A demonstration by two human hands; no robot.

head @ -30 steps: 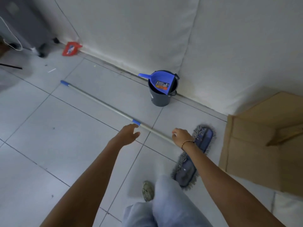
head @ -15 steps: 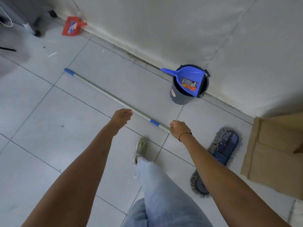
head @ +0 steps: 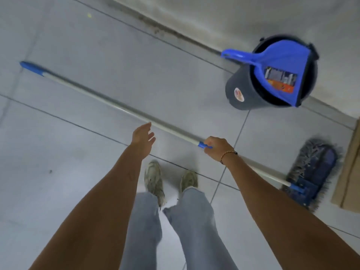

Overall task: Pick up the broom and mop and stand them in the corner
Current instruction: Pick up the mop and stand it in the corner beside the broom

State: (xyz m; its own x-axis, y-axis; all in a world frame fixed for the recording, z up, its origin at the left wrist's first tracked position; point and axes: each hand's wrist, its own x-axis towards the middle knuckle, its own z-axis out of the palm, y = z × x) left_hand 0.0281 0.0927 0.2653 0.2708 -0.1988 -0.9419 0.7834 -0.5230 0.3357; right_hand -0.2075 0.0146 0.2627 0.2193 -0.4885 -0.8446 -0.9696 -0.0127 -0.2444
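The mop has a long white pole (head: 101, 99) with a blue tip at the far left and a flat blue-grey fringed head (head: 313, 172) on the floor at the right. My right hand (head: 216, 147) is shut on the pole at its blue collar, and the pole slants up off the floor to the left. My left hand (head: 143, 138) is open, fingers spread, just short of the pole's middle and not touching it. No broom is in view.
A dark bucket (head: 241, 94) holding a blue dustpan (head: 276, 69) stands by the wall base at the upper right. A brown cardboard box (head: 348, 172) sits at the right edge, beside the mop head. My two shoes (head: 153, 180) stand on grey floor tiles.
My right hand has closed on the pole and lifted it off the floor. My left hand has opened and reached toward the pole. My view has tilted down, closer to the floor.
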